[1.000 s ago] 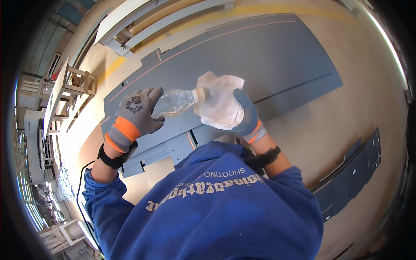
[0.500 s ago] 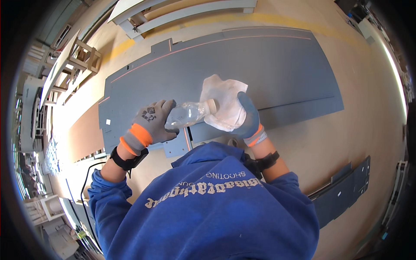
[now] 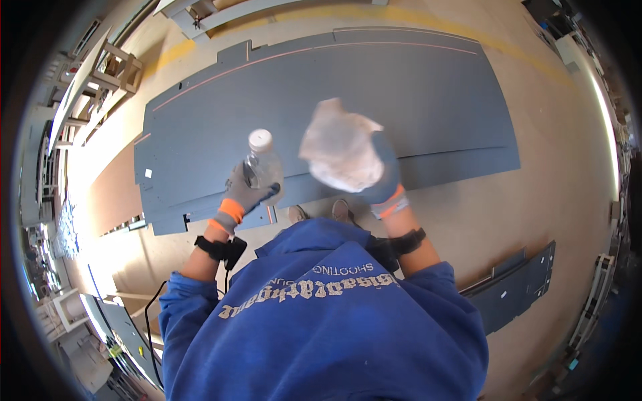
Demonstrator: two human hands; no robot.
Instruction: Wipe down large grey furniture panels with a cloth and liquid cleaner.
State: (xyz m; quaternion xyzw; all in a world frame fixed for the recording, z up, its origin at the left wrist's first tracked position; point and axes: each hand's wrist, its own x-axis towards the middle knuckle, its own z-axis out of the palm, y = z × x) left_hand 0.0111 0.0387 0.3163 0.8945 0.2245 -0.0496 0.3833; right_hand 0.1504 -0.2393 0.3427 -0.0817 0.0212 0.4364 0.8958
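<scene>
My left hand (image 3: pixel 249 188), in a grey work glove with an orange cuff band, is closed around a clear plastic bottle (image 3: pixel 266 167). The bottle stands nearly upright, its white cap (image 3: pixel 260 140) pointing away from me. In my gloved right hand (image 3: pixel 384 175) is a whitish cloth (image 3: pixel 341 148), with a darker, damp-looking patch in its middle. Cloth and bottle are apart. Both are held over a large dark grey panel (image 3: pixel 321 87), which has a thin orange line along its far edge.
Smaller dark panels (image 3: pixel 515 287) lie at the lower right. Wooden trestles (image 3: pixel 100 87) stand at the left, and a pale bench (image 3: pixel 247 15) is beyond the large panel. A black cable (image 3: pixel 148 321) hangs beside my left arm. My shoes (image 3: pixel 341 210) are at the panel's near edge.
My left hand has turned the bottle from tilted against the cloth to nearly upright and drawn it left, away from the cloth. The right hand still holds the cloth.
</scene>
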